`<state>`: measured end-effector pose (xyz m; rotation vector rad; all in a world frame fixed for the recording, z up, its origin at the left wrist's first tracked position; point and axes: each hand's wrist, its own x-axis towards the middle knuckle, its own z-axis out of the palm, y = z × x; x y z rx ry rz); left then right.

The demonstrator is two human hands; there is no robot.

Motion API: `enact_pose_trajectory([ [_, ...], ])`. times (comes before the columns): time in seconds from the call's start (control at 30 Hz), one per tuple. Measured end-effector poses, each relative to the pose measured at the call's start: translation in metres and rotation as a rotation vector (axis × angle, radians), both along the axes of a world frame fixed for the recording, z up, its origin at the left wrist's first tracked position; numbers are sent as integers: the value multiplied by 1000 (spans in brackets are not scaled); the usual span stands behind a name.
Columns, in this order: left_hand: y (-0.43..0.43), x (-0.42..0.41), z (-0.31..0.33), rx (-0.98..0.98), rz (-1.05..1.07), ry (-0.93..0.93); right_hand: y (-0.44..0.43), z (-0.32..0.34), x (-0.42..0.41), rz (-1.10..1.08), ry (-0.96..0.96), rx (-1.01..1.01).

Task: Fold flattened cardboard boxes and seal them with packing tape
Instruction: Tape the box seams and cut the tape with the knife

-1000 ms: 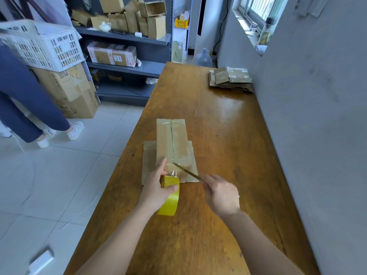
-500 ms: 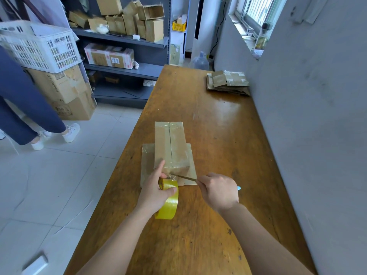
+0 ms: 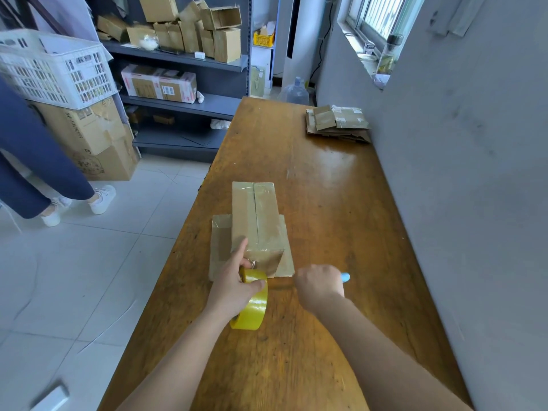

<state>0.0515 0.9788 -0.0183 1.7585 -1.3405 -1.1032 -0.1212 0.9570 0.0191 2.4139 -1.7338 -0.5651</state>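
Tape roll [image 3: 252, 310]: yellow, on edge, nearest item; left hand [image 3: 234, 287] grips it, thumb over the rim, forefinger straight against the near left corner of the box [image 3: 256, 218]. Right hand [image 3: 320, 287]: level with the left, well to its right, fingers curled tight round a cutter [image 3: 345, 276]; blue butt shows, blade blurred, aimed left toward the gap between roll and box. Box: just beyond both sets of fingers, long axis running straight away, seam taped, resting on a flat sheet [image 3: 221, 241]. Likely step: severing tape at the near end, cutter hand nearer. Flat stack [image 3: 338, 124]: far beyond, table [image 3: 341, 203] far right.
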Motion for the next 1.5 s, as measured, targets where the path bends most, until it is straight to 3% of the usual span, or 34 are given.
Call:
enact_pose_trajectory([
  [0.1,-1,6,2,-1,-2,-18,14,-26,-5,-84,-68,143],
  [0.27,-2,8,3,7,-24,-32,10,-52,-22,-130,-244,177],
  [0.43,-1,10,1,7,-34,-34,18,-68,-27,-177,-247,295],
  [0.53,0,11,2,7,-41,-36,14,-64,-19,-209,-453,61],
  [0.63,1,12,3,-8,-39,-21,-8,-47,4,-44,-772,-391],
  [0.67,2,12,3,-13,-38,-14,-17,-41,14,21,-812,-429],
  [0.73,2,13,3,-17,-38,-1,-33,-34,32,137,-805,-370],
  [0.87,2,16,2,-17,-37,14,-50,-44,48,151,-798,-240],
  [1.03,3,22,1,0,-40,7,-57,-47,44,245,-777,-308],
  [1.5,11,28,-4,7,25,81,-56,-51,54,183,-765,-260],
])
